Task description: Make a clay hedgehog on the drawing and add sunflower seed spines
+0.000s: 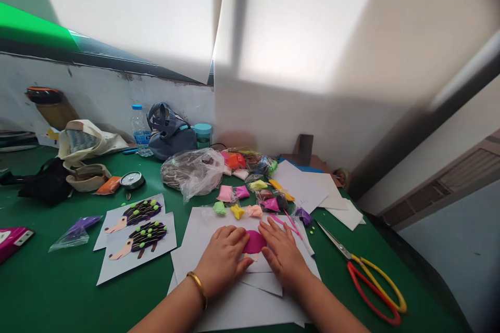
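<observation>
A gold bangle (pixel 197 289) on the left wrist (pixel 214 286)

The left hand (pixel 222 260) and right hand (pixel 283 255) rest on a clay disc (pixel 253 242) atop stacked paper sheets (pixel 250 307), with clay hedgehog pictures (pixel 136 234) left, scissors (pixel 353 257) right, clay packets (pixel 242 192) beyond, and a water bottle (pixel 140 127) by the far wall (pixel 117 99).

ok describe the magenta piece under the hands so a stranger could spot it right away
On the green-topped work table, find the stack of white paper sheets at the front edge. Between the left hand and the right hand sits a rounded magenta clay piece. It is the one thing the fingers are on, and far bigger and darker than the small green lump and yellow lump beyond it.
</observation>
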Demonstrator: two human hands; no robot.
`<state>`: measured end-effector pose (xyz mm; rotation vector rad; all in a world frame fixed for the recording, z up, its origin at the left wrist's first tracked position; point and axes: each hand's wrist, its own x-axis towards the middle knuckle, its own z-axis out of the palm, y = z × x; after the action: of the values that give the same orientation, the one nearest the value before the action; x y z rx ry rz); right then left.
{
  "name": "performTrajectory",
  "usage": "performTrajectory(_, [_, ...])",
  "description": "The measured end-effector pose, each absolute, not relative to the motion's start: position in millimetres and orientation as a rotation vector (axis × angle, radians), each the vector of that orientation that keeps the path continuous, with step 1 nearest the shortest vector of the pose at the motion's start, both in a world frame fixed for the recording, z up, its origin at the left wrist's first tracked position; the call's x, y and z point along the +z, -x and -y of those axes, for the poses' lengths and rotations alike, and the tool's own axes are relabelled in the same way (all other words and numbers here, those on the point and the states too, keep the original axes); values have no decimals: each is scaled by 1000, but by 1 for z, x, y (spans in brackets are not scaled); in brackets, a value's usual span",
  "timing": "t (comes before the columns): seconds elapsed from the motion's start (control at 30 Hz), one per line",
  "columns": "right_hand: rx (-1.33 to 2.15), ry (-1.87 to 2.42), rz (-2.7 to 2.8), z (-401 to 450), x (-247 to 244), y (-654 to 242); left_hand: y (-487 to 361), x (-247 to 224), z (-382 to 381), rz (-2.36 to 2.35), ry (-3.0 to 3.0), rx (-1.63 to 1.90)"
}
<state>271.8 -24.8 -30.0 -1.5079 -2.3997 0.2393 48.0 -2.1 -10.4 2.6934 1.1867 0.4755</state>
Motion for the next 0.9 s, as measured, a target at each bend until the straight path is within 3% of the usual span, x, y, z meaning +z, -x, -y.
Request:
performTrajectory(0.17, [228,1366,2591,27,-34,-274,-49,-13,3,-1196,-2722,437])
performTrajectory(0.9, [198,1610,2470,25,-29,-270,-46,-17,1,-1079,-2685,423])
